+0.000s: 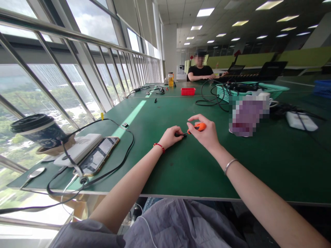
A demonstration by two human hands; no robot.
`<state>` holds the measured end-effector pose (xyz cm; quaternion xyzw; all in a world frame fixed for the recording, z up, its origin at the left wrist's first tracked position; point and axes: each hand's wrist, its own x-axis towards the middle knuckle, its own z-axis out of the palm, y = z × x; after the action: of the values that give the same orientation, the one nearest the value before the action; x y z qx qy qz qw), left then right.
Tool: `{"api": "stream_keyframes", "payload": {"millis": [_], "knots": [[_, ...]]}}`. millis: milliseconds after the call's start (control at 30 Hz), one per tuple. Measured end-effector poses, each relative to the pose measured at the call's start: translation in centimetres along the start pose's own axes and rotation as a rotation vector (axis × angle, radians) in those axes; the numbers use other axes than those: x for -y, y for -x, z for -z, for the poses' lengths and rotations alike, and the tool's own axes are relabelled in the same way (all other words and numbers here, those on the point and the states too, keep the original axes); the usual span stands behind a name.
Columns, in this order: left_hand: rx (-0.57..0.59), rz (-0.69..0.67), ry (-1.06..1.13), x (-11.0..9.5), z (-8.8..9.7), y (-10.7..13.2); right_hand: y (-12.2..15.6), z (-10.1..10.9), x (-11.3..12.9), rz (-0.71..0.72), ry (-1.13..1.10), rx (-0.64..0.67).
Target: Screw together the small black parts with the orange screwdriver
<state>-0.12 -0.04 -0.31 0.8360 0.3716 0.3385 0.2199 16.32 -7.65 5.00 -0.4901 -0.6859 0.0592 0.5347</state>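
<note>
My left hand (170, 136) rests on the green table, its fingers closed around a small black part (180, 134) whose exact kind I cannot make out. In my right hand (207, 132) is an orange-handled screwdriver (199, 127), held between the fingers with its handle tilted up to the right. The screwdriver's tip end points left and down at the black part, close to my left fingertips. Whether the tip touches the part is too small to tell.
To the left lie a phone (99, 155), a white power bank (79, 148), looping black cable and a lidded cup (41, 132). Further off are a red box (188, 91), a jar (170, 79) and a teal basket (274, 90) of cables. A person (200, 70) sits at the far end.
</note>
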Motion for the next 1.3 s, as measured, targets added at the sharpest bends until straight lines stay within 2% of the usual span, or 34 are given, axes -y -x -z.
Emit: {"api": "stream_keyframes", "payload": {"millis": [67, 233, 333, 533, 633, 767, 1033, 1133, 1300], "knots": [[-0.001, 0.0, 0.005, -0.02, 0.0, 0.0, 0.05, -0.05, -0.19, 0.039, -0.001, 0.005], [-0.015, 0.001, 0.013, 0.2, -0.14, -0.03, 0.04, -0.15, -0.72, 0.164, -0.042, -0.079], [-0.018, -0.011, 0.029, 0.37, -0.24, -0.06, 0.04, -0.12, -0.5, 0.11, -0.019, -0.081], [0.001, 0.004, 0.02, 0.13, -0.02, -0.07, 0.11, 0.02, 0.19, 0.005, 0.023, 0.008], [-0.003, 0.002, 0.02, 0.04, 0.03, -0.03, 0.06, -0.02, -0.04, 0.04, -0.006, 0.001], [-0.019, 0.003, 0.018, 0.19, -0.13, -0.01, -0.1, -0.19, -0.61, 0.125, -0.069, -0.074], [-0.002, -0.003, 0.01, -0.02, -0.02, -0.03, -0.01, 0.05, -0.04, -0.013, -0.005, 0.023], [-0.007, -0.008, 0.002, -0.13, 0.05, 0.02, 0.04, -0.01, -0.06, 0.022, -0.015, 0.022], [-0.017, -0.005, 0.015, 0.21, -0.24, -0.02, -0.13, -0.32, -0.69, 0.144, -0.096, -0.088]]}}
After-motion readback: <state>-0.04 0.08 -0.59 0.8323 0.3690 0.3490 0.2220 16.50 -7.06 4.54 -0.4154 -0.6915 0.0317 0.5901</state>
